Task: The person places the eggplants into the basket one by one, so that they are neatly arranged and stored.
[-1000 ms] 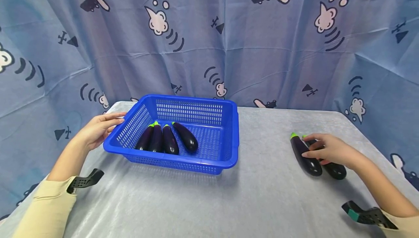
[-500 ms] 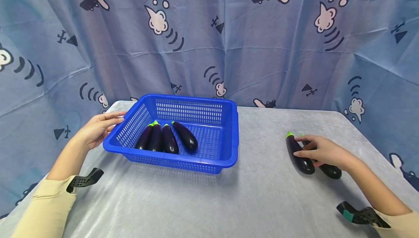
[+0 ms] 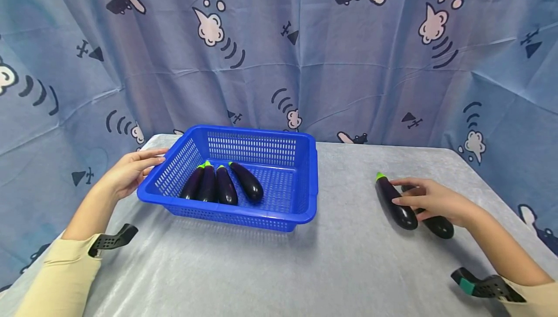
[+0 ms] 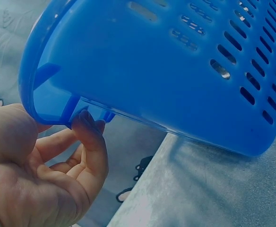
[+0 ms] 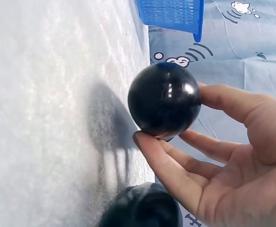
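Note:
At the right of the table, my right hand (image 3: 436, 201) holds a dark purple eggplant (image 3: 394, 205) with a green stem, thumb and fingers around its sides. In the right wrist view this eggplant (image 5: 164, 99) shows its round end, with its shadow beside it on the tabletop. A second eggplant (image 3: 439, 227) lies partly hidden under the same hand. My left hand (image 3: 131, 172) grips the left rim of a blue plastic basket (image 3: 305, 218); the left wrist view shows its fingers curled at the rim (image 4: 29, 80). Several eggplants (image 3: 226, 186) lie inside, mostly toward the basket's left.
A pale grey cloth covers the table (image 3: 279, 273). Behind it hangs a blue curtain (image 3: 261, 41) printed with airplanes and clouds. The basket's right wall stands between the eggplants inside it and my right hand.
The held eggplant has moved left and slightly away from me with my right hand, and has come apart from the second eggplant. My left hand and the basket have hardly moved.

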Tool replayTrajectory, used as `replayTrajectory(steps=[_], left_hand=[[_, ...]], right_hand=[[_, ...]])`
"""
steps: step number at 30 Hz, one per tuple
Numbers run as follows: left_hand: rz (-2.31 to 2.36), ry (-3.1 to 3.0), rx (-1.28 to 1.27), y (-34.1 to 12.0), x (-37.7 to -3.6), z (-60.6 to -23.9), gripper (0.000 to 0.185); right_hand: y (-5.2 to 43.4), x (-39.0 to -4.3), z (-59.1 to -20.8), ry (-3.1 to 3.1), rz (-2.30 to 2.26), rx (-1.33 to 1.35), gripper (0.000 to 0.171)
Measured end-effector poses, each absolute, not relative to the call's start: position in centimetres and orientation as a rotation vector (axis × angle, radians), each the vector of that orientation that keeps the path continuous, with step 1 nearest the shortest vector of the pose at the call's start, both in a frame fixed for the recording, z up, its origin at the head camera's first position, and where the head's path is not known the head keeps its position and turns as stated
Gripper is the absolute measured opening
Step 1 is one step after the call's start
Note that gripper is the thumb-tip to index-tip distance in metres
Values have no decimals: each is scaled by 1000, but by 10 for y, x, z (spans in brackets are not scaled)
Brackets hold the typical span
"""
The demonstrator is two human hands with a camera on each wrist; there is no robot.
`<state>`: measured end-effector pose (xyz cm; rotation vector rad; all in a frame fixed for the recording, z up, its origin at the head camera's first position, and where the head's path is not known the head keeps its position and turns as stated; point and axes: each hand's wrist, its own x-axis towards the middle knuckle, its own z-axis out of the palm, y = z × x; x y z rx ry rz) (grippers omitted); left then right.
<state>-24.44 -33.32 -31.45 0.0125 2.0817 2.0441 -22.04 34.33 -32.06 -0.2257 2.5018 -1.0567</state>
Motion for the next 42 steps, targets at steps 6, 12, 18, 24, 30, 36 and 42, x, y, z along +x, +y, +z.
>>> replayTrajectory(steps=[6, 12, 18, 24, 30, 36, 42], left_hand=[[2043, 2077, 16, -332, -245, -315, 31], [2049, 2065, 15, -331, -245, -314, 32], [2044, 2074, 18, -331, -244, -313, 32], [2034, 2085, 17, -333, -243, -312, 32], [2052, 2064, 16, -334, -242, -310, 33], [2042, 2064, 6, -333, -243, -310, 33], [2001, 2109, 17, -334, -243, -312, 31]], right_hand=[[344, -220, -320, 2456, -1126, -226, 75], [344, -218, -317, 2448, -1159, -243, 73], [342, -216, -310, 2481, -1160, -249, 72], [336, -216, -302, 2492, -1150, -269, 73], [326, -219, -293, 2507, -1146, -295, 71], [313, -221, -285, 2509, -1140, -293, 73], [299, -223, -278, 2510, -1172, -327, 72]])
